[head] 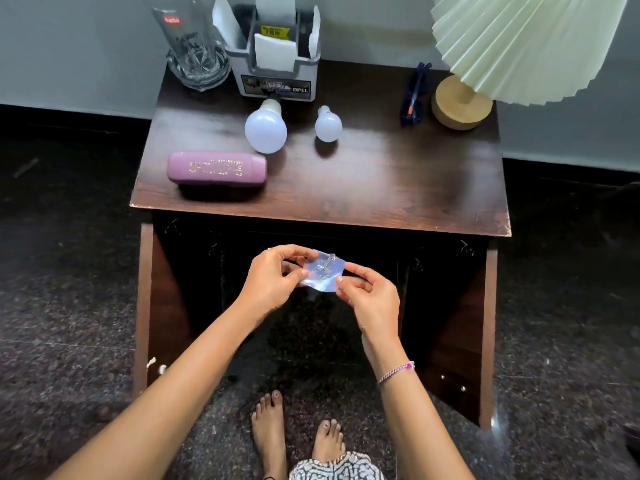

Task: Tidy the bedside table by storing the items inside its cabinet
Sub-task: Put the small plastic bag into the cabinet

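Holding: both hands pinch one small clear plastic packet [322, 270] in front of the open cabinet [214, 271], below the bench's front edge.
Left hand [273, 278]: fingers closed on the packet's left edge, thumb below, index finger curled over the top.
Right hand [372, 299]: fingers closed on the packet's right edge, thumb and index finger pinched together; a pink bracelet [396, 370] sits on the wrist.
Packet: transparent, slightly crumpled, with a small metal piece showing inside; what that piece is cannot be told.
Bench [398, 181]: dark wood top, seen from above.
Purple case [217, 168]: lying flat near the front left of the bench, gold print on its lid.
Large bulb [266, 128]: lying on its side behind the case, base pointing to the rear.
Small bulb [327, 124]: just to the right of the large bulb, apart from it.
Grey organiser [277, 69]: at the rear centre, holding white papers, touching the large bulb's base or nearly so.
Glass tumbler [194, 46]: upright at the rear left corner, beside the organiser.
Dark glasses [414, 95]: folded, at the rear right, next to the lamp base.
Lamp [460, 102]: round wooden base at the rear right corner, with a pleated pale shade above it.
Cabinet doors: both swung open outward to the left and right; the interior is dark.
Floor [69, 306]: dark speckled stone, with two bare feet near the lower edge.
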